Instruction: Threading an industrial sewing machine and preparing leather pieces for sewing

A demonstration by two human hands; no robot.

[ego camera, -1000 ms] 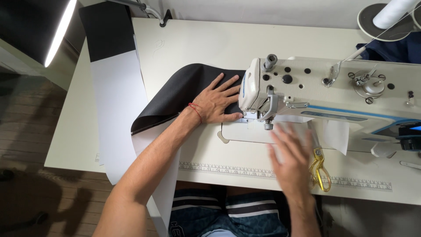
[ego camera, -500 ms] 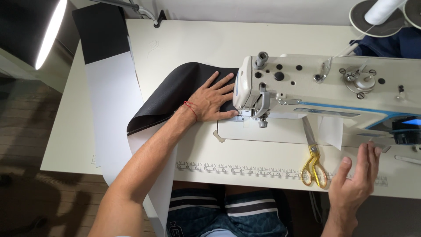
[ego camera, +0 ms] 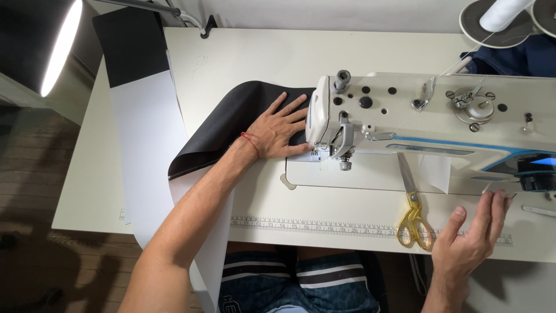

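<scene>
Left hand [ego camera: 281, 128] lies flat, fingers spread wide, pressing black fabric [ego camera: 231, 124] beside the machine [ego camera: 428, 116]. Right hand [ego camera: 472, 235] hovers open, empty, right of the scissors [ego camera: 412, 211].

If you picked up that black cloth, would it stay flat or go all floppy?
Probably floppy: the black cloth already curls over at its folded edge beside the white strip. It looks thin, so likely light. The left hand presses it flat, suggesting it would slide on the smooth table.

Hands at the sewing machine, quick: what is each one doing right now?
Left hand: open, pressed flat on the black fabric.
Right hand: open, fingers spread, holding nothing, beside the gold-handled scissors.
</scene>
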